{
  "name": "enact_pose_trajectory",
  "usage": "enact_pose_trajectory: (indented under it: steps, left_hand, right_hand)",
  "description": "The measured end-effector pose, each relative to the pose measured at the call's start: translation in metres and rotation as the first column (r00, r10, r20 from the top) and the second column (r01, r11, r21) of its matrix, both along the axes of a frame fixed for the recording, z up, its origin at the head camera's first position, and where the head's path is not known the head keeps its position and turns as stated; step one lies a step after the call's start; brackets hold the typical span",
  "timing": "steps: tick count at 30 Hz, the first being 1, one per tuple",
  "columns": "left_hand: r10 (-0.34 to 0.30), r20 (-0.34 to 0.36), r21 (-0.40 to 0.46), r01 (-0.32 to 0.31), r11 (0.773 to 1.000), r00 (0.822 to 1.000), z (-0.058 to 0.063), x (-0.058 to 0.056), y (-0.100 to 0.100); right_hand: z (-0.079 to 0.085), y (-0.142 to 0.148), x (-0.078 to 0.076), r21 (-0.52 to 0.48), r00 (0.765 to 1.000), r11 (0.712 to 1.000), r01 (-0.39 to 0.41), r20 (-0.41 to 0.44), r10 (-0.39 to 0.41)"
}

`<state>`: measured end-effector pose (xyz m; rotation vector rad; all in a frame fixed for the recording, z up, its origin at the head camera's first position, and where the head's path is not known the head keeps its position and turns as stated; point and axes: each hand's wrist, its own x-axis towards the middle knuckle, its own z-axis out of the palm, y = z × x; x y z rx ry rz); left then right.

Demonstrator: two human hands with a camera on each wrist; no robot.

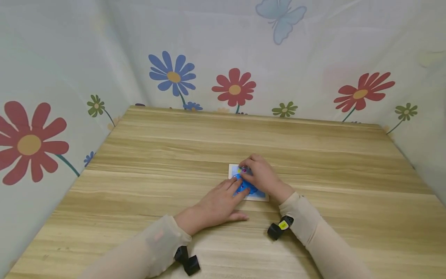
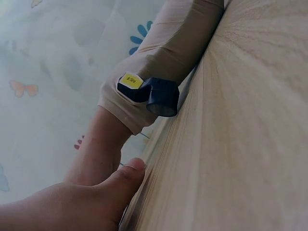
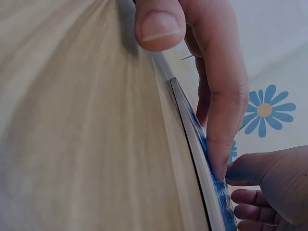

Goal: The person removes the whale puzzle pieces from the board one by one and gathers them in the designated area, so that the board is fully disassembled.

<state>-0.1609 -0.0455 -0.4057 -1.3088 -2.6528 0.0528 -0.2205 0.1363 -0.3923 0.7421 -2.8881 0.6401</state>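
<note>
On table (image 1: 167, 149), one picture card (image 1: 256, 192); left hand (image 1: 218, 202) spread on it, right hand (image 1: 263, 175) curled, hold unclear.

Two hands (image 1: 217, 203) (image 1: 263, 174) now seen | two sleeves (image 1: 139, 248) (image 1: 324, 232) counted | two wrist cameras (image 1: 186, 260) (image 1: 278, 228) spotted | one picture board (image 1: 260, 196), one table (image 1: 209, 139) tallied

We see wood-grain worktop (image 1: 139, 174); pale sheet (image 1: 299, 62) behind it and along both sides. On sheet we note blue flower (image 1: 174, 76), red flower (image 1: 235, 89) just right of it, large red flower (image 1: 29, 145) at far left, green flower (image 1: 285, 110) near worktop's back edge, blue butterfly (image 1: 281, 20) high up. Left wrist view adds orange butterfly (image 2: 24, 88).
</note>
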Motion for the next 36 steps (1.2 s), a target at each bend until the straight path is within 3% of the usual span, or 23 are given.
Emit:
enact_pose_trajectory:
  steps: [23,36]
  left_hand:
    - [0.008,0.039,-0.003,-0.008,1.000,0.999,0.0001,-0.0009,-0.0007]
    - [-0.004,0.007,0.020,0.004,1.000,1.000,-0.0012,-0.0012,-0.0013]
  right_hand:
    - [-0.0033,-0.0002,-0.0018,-0.028,1.000,1.000,-0.008,0.004,0.008]
    - [-0.0039,-0.0008,-0.0009,-0.066,0.999,0.997,-0.031,0.012,0.031]
